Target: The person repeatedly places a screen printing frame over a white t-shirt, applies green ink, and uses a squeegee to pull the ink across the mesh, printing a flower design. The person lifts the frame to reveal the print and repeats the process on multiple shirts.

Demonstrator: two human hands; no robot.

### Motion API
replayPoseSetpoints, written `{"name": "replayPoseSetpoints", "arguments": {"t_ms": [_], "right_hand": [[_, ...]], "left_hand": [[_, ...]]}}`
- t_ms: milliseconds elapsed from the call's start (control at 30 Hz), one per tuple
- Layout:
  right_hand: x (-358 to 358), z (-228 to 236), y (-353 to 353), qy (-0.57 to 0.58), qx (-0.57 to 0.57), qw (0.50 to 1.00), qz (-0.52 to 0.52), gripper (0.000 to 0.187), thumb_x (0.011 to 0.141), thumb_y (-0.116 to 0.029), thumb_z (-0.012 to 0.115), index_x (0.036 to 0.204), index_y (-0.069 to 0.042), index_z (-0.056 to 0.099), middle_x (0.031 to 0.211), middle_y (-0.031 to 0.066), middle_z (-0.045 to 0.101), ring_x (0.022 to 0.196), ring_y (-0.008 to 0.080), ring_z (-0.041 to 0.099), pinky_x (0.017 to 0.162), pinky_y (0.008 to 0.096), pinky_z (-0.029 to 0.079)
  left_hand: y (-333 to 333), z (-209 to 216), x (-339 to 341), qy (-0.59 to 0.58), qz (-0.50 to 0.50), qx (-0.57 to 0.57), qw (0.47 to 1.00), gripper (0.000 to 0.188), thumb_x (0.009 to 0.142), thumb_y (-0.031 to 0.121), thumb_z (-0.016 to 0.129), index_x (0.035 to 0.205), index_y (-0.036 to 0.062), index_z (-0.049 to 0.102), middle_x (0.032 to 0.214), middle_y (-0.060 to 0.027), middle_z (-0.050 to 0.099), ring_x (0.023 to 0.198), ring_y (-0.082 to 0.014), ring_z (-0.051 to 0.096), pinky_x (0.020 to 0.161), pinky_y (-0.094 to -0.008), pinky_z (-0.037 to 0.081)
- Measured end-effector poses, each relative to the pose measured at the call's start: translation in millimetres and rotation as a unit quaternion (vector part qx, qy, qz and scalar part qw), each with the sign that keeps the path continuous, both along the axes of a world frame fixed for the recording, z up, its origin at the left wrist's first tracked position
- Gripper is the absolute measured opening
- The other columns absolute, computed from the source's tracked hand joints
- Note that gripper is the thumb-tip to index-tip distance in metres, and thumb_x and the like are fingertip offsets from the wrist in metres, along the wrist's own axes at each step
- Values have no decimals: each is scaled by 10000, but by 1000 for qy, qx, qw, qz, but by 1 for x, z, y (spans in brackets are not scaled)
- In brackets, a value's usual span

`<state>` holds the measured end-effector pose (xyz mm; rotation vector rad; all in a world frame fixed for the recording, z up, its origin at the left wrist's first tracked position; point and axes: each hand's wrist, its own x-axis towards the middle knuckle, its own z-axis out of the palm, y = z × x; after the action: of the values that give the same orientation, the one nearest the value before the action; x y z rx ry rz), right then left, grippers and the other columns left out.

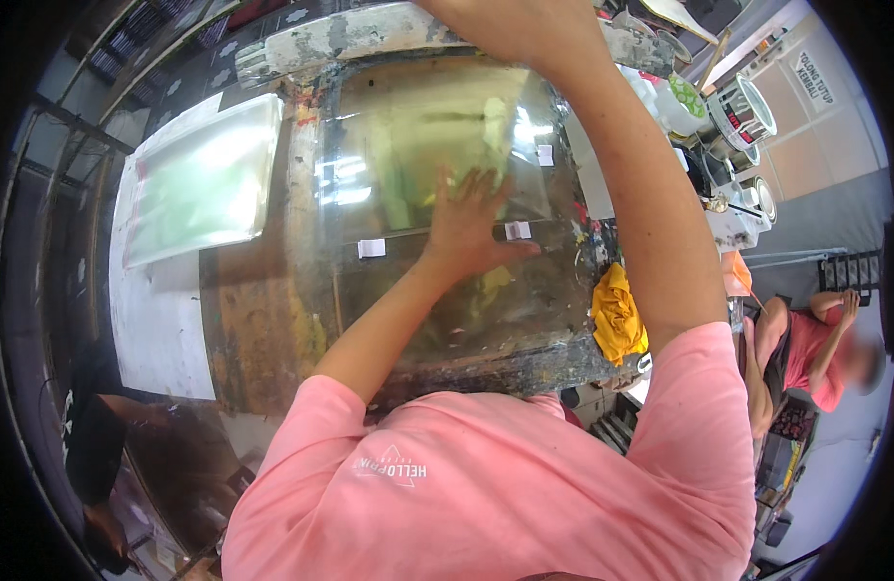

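Observation:
My left hand (469, 221) lies with its fingers spread on a clear, shiny sheet (389, 136) over the dark, paint-stained tabletop. Small pale tabs sit along the edges of this sheet: one tab (371, 248) at the near left, another tab (517, 230) beside my left thumb, and a third tab (545, 155) on the right. My right arm stretches far forward, and my right hand (515, 24) is cut off by the upper edge, so its fingers are hidden. Just below that hand runs a paint-smeared pale bar (350, 41) across the table's far side.
A stack of clear plastic sheets (205, 184) rests on a white board (161, 329) at left. A crumpled yellow cloth (618, 315) lies at the right edge. Beyond it stand pots and a bucket (742, 111). One person (819, 349) sits at far right; another (93, 436) is at lower left.

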<state>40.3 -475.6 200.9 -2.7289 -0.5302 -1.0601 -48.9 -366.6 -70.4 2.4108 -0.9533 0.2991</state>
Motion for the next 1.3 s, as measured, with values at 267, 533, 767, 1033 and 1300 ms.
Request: {"name": "replayPoseSetpoints", "arguments": {"t_ms": [267,533,767,1033,1300], "right_hand": [[-48,-70,4,6,-35,999,9,607,990,-484,633,1362,-5,630,946,193,726,906,386,696,789,513,491],[-68,-155,-33,358,50,923,130,370,988,-370,723,1163,-44,739,899,189,708,839,385,673,759,465,505],[-59,-154,-32,488,69,856,154,385,1013,-413,703,1169,-62,734,914,206,726,822,403,671,760,455,510],[-87,-180,-20,453,12,882,129,354,999,-403,687,1133,-77,719,983,182,711,965,412,676,836,507,520],[-117,-199,-6,363,-26,929,73,294,934,-316,755,1163,-133,733,1059,74,721,968,305,673,789,449,565]], "left_hand": [[142,128,25,287,148,-505,801,743,750,200,981,1356,-29,618,1196,-114,749,1065,-221,723,930,-391,592],[159,25,-28,195,233,-213,929,1027,639,473,1007,1461,12,600,1154,-109,767,1041,-219,715,1003,-432,483],[169,-10,-30,79,269,-63,958,1244,555,751,915,1509,27,581,989,-100,725,959,-251,618,1018,-431,307],[170,-10,-29,68,280,-37,957,1186,533,702,946,1478,62,623,1038,-65,663,1033,-251,577,1021,-438,306],[173,-15,-28,28,275,-17,961,1200,508,729,930,1497,120,625,1051,-46,555,1039,-246,527,1003,-468,297]]}}
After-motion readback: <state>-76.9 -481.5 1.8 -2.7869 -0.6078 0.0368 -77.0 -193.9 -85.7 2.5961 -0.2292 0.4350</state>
